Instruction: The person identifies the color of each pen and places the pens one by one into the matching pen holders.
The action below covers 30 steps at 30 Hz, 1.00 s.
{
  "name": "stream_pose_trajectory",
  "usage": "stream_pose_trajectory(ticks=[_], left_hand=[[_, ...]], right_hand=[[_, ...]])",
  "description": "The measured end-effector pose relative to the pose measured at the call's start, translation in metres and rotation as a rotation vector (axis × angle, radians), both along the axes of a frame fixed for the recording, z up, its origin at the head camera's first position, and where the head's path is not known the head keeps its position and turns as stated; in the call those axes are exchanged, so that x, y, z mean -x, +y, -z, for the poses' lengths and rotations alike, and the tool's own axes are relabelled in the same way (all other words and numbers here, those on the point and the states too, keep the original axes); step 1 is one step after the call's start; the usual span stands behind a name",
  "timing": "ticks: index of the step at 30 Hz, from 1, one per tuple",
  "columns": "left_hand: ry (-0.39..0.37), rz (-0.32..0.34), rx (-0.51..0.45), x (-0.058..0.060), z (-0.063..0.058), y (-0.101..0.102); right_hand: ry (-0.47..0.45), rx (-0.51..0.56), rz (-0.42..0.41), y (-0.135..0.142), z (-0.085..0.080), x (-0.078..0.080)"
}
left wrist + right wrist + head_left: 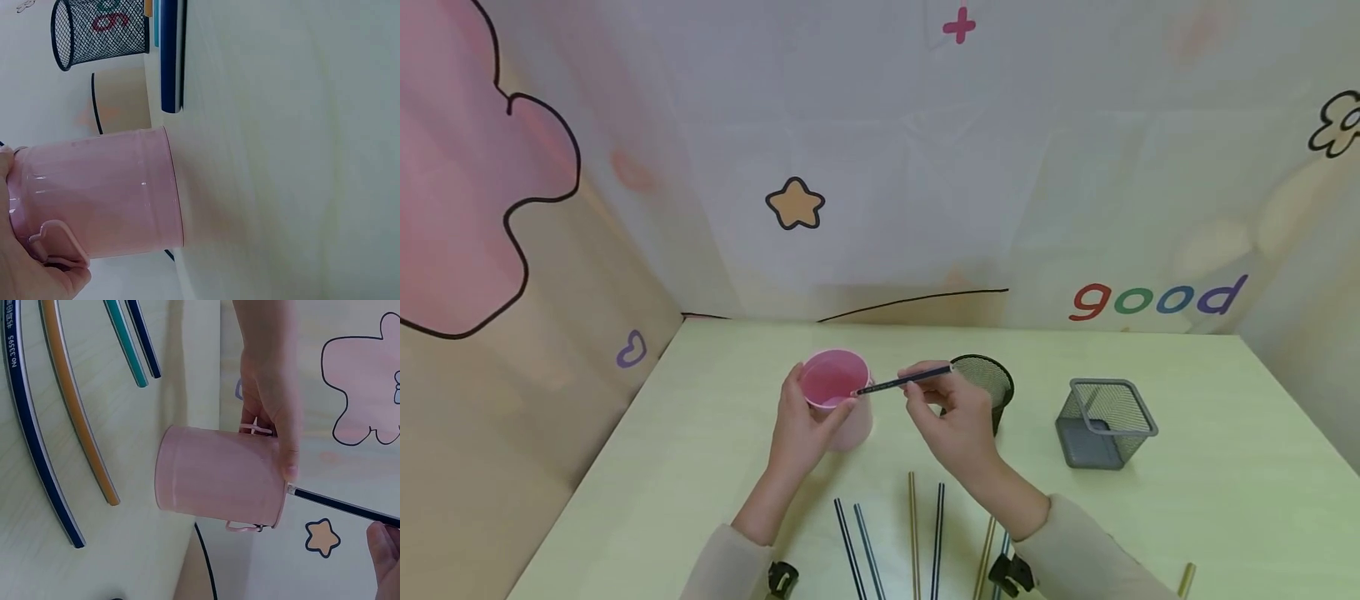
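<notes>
A pink metal pail (852, 432) with small wire handles stands on the table. My left hand (803, 427) grips it near the rim, thumb along the near side. Between the thumb and fingers of my right hand (961, 421) is a dark blue pencil (337, 505), held tilted in the air. Its far end meets the pail's rim by the left thumb, in the head view. The pail's pink inside shows from above with no pencil visible in it.
Several pencils lie in front, among them a yellow one (913, 533) and a dark one (937, 533). Behind the right hand stands a round black mesh pen holder (1003, 396). A square grey mesh holder (1092, 450) is further right. A printed cloth (887, 167) hangs behind.
</notes>
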<state>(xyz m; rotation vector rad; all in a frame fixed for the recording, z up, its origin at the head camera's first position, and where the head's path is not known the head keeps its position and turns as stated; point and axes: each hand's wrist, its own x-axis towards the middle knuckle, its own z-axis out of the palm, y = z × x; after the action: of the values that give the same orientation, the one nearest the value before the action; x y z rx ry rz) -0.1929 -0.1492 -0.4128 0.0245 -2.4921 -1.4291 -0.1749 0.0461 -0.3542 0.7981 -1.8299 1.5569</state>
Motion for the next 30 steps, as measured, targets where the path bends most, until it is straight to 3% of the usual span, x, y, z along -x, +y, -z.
stream_pose_trajectory(ticks=[9, 18, 30], left_hand=[[-0.017, -0.007, -0.001, 0.0, 0.002, -0.001], [0.024, 0.002, -0.004, 0.001, 0.003, -0.001], [0.029, -0.001, 0.007, 0.0, 0.003, -0.001]], right_hand=[[-0.05, -0.032, 0.014, -0.003, 0.01, 0.002], [-0.036, -0.097, 0.047, -0.006, 0.013, 0.004], [-0.066, -0.133, 0.03, -0.011, 0.025, 0.008]])
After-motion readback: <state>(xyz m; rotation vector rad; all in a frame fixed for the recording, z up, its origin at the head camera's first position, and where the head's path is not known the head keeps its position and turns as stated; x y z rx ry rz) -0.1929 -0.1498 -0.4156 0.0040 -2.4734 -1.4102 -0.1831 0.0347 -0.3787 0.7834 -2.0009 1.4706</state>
